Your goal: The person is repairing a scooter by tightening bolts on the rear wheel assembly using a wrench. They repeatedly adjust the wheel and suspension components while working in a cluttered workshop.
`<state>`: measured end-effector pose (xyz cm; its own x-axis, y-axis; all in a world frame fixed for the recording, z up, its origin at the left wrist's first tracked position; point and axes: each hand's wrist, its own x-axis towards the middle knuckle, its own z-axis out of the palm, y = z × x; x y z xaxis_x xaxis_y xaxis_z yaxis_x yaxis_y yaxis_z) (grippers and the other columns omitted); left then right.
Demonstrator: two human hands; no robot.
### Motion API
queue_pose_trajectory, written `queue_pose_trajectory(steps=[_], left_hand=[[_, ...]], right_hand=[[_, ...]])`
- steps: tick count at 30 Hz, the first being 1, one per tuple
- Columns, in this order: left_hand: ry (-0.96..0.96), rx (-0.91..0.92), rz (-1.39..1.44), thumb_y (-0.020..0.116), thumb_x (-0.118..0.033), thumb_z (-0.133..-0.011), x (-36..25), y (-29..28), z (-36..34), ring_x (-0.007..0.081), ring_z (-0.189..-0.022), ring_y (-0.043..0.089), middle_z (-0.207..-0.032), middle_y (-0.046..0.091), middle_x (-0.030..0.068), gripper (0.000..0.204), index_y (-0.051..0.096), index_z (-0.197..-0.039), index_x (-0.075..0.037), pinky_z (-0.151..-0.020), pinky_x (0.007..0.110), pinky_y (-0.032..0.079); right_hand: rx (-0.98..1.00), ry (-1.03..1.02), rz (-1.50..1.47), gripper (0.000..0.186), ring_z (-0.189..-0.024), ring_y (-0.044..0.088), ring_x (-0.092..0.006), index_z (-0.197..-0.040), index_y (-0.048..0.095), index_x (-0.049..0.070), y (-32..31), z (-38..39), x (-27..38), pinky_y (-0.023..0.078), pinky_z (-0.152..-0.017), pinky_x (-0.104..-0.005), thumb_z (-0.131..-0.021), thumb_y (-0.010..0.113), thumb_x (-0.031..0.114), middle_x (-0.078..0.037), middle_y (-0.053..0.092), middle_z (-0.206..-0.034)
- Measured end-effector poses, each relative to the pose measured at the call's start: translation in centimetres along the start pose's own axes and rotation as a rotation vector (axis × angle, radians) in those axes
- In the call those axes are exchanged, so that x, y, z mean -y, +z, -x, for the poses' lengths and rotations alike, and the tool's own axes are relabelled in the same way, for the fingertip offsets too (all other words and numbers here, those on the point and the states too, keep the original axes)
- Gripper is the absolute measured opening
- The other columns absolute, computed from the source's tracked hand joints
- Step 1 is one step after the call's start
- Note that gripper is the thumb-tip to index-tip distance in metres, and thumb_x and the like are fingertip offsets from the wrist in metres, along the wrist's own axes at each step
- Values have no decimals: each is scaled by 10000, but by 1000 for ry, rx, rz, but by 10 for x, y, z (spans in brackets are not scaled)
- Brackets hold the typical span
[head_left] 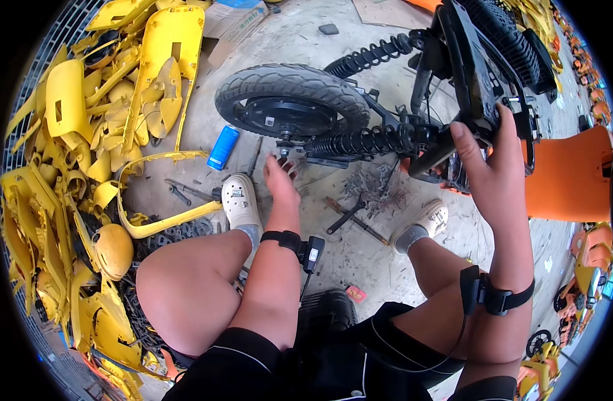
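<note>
A black vehicle assembly with a wheel (258,100) and two coil-spring shocks (356,141) lies across the floor in front of me. My left hand (282,175) has its fingers curled at the axle nut (284,152) beside the wheel; what they hold is too small to make out. My right hand (487,157) grips the black frame (472,73) at the right, thumb upward. A wrench (346,215) and a long rod (374,232) lie below the assembly among scattered small dark bits. A blue can (223,147) lies left of the wheel.
Piled yellow plastic panels (68,100) fill the left side, with a curved yellow strip (159,224) beside my left foot and loose tools (179,194) near it. An orange panel (564,177) stands at the right, with more orange and yellow parts behind. Cardboard (233,27) lies at the back.
</note>
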<state>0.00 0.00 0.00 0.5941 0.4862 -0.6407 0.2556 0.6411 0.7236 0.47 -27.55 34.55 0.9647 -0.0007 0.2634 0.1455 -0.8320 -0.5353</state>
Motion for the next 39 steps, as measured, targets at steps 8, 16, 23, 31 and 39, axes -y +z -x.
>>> queue_pose_trajectory(steps=[8, 16, 23, 31, 39], left_hand=[[-344, 94, 99, 453, -392, -1061, -8, -12, -14, 182, -840, 625, -951, 671, 75, 382, 599, -1081, -40, -686, 359, 476], [509, 18, -310, 459, -57, -859, 50, -38, -43, 176, -867, 622, -975, 673, 74, 351, 651, -1152, -30, -706, 320, 474], [378, -105, -263, 464, 30, -809, 34, -5, 14, 145, -896, 584, -991, 653, 78, 449, 681, -1193, -59, -744, 264, 478], [-91, 379, -567, 549, 68, -805, 42, -45, -40, 176, -925, 586, -1165, 568, 83, 739, 349, -1502, -73, -844, 322, 506], [365, 181, -805, 554, 34, -792, 42, -23, -11, 237, -884, 644, -942, 653, 78, 508, 587, -1295, -30, -844, 372, 513]], right_hand=[[117, 133, -79, 540, -866, 631, -152, -1295, 494, -79, -2, -2, 30, 512, -796, -303, -985, 703, 311, -120, 701, -954], [94, 70, -35, 549, -893, 637, -155, -1302, 492, -72, 4, -3, 33, 510, -822, -306, -986, 701, 324, -125, 698, -974], [36, 110, 71, 575, -948, 638, -161, -1338, 471, -60, 0, 4, 14, 504, -851, -305, -986, 700, 332, -126, 688, -1021], [28, 40, 112, 573, -953, 635, -163, -1351, 465, -47, 4, 2, 10, 502, -874, -305, -992, 692, 337, -124, 677, -1031], [-92, 17, -32, 540, -632, 654, -221, -1194, 543, -82, 9, 2, 17, 505, -627, -339, -920, 761, 329, -121, 686, -755]])
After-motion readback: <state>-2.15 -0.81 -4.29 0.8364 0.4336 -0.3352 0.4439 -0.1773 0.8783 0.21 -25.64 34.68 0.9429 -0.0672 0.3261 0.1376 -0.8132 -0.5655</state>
